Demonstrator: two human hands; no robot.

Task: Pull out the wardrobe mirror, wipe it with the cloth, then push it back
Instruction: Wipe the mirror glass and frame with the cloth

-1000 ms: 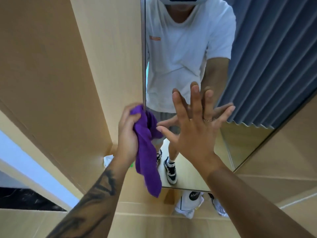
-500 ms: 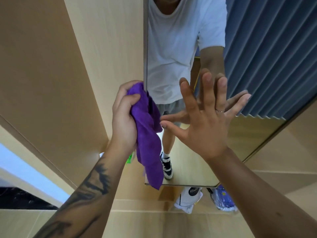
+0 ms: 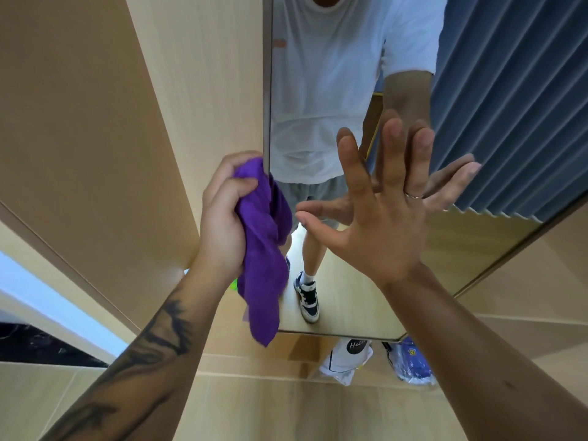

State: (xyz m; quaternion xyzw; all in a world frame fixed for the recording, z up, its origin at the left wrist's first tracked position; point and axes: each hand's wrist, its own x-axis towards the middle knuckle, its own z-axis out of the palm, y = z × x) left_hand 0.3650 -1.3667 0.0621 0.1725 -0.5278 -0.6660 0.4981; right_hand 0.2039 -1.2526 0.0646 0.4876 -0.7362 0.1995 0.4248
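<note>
The tall wardrobe mirror (image 3: 496,90) stands in front of me, framed in thin metal, its left edge against a light wood panel. It reflects a person in a white shirt and blue curtains. My left hand (image 3: 222,214) grips a bunched purple cloth (image 3: 264,259) right at the mirror's left edge; the cloth's tail hangs down over the glass. My right hand (image 3: 378,224) is spread flat, fingers apart, with its fingertips on the glass at mid-height. A ring shows on one finger.
Light wood wardrobe panels (image 3: 95,138) run along the left. Below the mirror's bottom edge lie a white bag (image 3: 348,361) and a blue plastic bag (image 3: 410,361) on the wood floor. A dark gap (image 3: 31,345) shows at the lower left.
Both hands sit higher in view than a second ago, and the mirror's bottom edge has dropped in the frame. The cloth stays gripped at the left edge and the right palm stays spread on the glass.
</note>
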